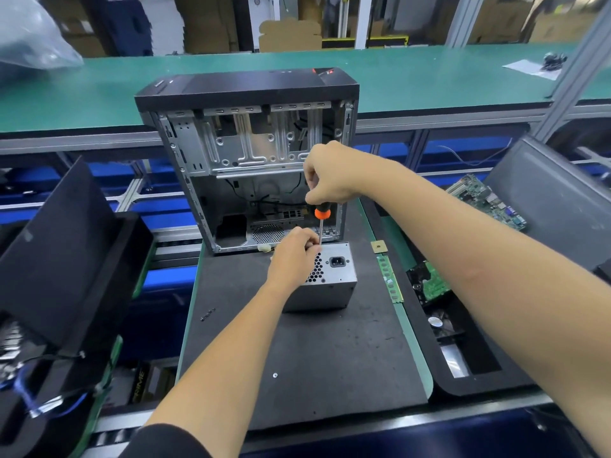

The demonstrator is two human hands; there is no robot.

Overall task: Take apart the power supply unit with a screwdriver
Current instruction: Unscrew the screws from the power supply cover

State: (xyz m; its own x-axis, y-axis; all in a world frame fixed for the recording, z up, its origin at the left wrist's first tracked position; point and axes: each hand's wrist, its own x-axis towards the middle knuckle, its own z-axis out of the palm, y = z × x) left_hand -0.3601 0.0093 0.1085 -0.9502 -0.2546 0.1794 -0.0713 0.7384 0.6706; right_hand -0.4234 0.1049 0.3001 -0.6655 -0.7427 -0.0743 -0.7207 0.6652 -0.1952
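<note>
A grey metal power supply unit (332, 282) stands on the dark work mat (297, 352), its socket face turned up. My right hand (327, 175) grips the black and orange handle of a screwdriver (321, 216), held upright with its thin shaft pointing down at the unit's far top edge. My left hand (294, 252) rests on top of the unit, fingers curled beside the shaft's lower end; the tip is hidden behind them.
An open, stripped computer case (251, 153) stands just behind the unit. A memory stick (390, 279) and a small chip (379, 247) lie at the mat's right edge. Circuit boards (486, 201) fill black trays on the right. Loose screws (275, 375) lie on the mat.
</note>
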